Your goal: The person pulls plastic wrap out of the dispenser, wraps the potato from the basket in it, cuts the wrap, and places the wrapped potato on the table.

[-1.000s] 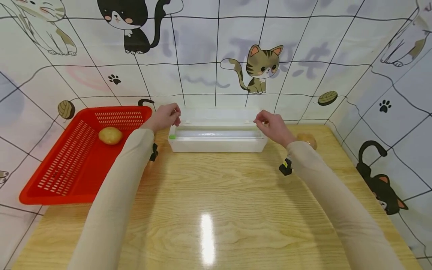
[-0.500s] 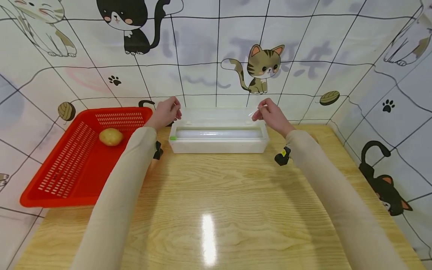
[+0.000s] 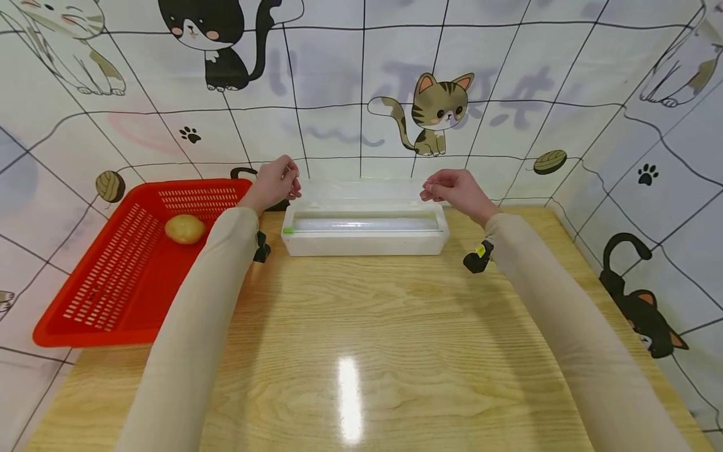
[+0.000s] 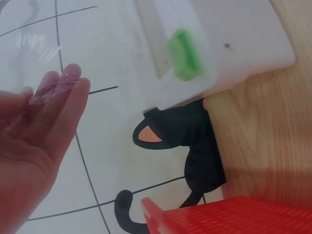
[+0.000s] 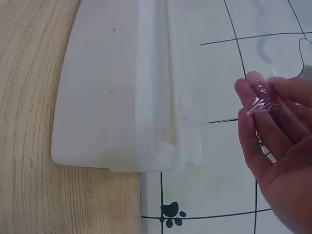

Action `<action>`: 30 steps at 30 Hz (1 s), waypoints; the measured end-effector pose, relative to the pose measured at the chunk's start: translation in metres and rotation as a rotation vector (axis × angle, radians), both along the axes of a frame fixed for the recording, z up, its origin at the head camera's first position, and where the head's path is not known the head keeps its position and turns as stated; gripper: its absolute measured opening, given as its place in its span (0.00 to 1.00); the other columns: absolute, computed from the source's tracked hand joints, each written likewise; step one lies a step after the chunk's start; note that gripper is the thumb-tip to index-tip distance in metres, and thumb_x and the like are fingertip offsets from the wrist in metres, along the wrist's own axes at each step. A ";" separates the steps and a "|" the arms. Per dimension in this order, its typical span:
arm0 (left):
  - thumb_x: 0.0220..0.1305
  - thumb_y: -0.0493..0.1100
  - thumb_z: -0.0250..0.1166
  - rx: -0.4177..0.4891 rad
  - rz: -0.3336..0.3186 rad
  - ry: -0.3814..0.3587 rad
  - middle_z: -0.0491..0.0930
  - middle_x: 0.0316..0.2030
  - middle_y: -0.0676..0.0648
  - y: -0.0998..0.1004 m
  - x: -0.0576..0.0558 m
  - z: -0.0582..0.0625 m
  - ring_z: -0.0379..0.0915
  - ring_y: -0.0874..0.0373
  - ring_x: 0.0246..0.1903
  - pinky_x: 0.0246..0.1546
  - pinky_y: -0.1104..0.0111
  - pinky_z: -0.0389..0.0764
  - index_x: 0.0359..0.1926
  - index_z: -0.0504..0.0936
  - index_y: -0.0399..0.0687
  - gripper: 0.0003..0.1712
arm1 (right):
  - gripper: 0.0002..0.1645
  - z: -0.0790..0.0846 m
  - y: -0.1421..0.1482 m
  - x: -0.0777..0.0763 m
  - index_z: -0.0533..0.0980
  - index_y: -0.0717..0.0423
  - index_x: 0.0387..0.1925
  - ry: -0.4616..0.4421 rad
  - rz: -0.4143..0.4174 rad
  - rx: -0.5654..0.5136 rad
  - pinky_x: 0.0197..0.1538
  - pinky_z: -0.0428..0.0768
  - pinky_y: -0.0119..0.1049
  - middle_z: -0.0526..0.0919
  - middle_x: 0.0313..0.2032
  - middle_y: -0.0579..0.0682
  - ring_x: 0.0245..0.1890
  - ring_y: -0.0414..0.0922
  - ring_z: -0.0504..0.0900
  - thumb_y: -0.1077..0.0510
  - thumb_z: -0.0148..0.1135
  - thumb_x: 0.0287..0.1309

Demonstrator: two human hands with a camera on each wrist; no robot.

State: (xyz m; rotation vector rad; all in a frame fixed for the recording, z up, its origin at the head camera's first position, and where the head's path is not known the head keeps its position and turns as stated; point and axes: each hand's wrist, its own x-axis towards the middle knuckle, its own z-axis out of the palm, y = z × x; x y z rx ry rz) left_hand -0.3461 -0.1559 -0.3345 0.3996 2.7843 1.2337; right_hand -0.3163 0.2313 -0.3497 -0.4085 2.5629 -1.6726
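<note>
At the back of the table sits a white cling film dispenser (image 3: 364, 245) with its clear lid (image 3: 361, 190) raised and a film roll (image 3: 364, 224) inside. A green slider (image 4: 184, 54) is at its left end. My left hand (image 3: 275, 184), above the left end, pinches a corner of clear cling film (image 4: 39, 92) between thumb and fingertips. Over the right end, my right hand (image 3: 459, 191) pinches the film's other corner, which glints across the fingers in the right wrist view. The film stretched between the hands is barely visible.
A red perforated basket (image 3: 135, 314) stands on the left of the wooden table (image 3: 350, 326), with a potato (image 3: 184, 229) in it. Cat-patterned walls (image 3: 333, 75) rise close behind the dispenser and along the right side.
Both hands have risen slightly above the dispenser, still pinching the film. A yellowish round object behind the right wrist one second ago is now out of sight at the right arm.
</note>
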 end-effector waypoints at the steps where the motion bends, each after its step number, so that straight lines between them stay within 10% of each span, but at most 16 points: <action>1: 0.76 0.37 0.46 0.005 0.002 -0.002 0.76 0.37 0.36 0.000 0.000 0.001 0.80 0.41 0.40 0.43 0.59 0.81 0.51 0.66 0.33 0.11 | 0.12 0.001 0.001 0.000 0.75 0.71 0.45 -0.005 -0.003 -0.012 0.42 0.78 0.33 0.85 0.39 0.59 0.39 0.44 0.84 0.63 0.56 0.67; 17: 0.76 0.38 0.45 0.027 -0.004 0.057 0.76 0.39 0.36 -0.001 -0.001 0.019 0.81 0.43 0.39 0.39 0.63 0.82 0.54 0.67 0.32 0.14 | 0.21 0.017 0.009 -0.002 0.77 0.72 0.49 -0.003 0.056 -0.106 0.45 0.80 0.37 0.86 0.39 0.57 0.41 0.46 0.85 0.54 0.53 0.71; 30: 0.77 0.39 0.44 0.002 0.020 0.114 0.77 0.39 0.36 0.001 -0.001 0.057 0.80 0.43 0.40 0.40 0.65 0.81 0.54 0.66 0.31 0.15 | 0.16 0.046 0.001 -0.005 0.81 0.58 0.43 0.070 -0.001 -0.153 0.44 0.79 0.34 0.86 0.38 0.57 0.40 0.45 0.85 0.53 0.52 0.71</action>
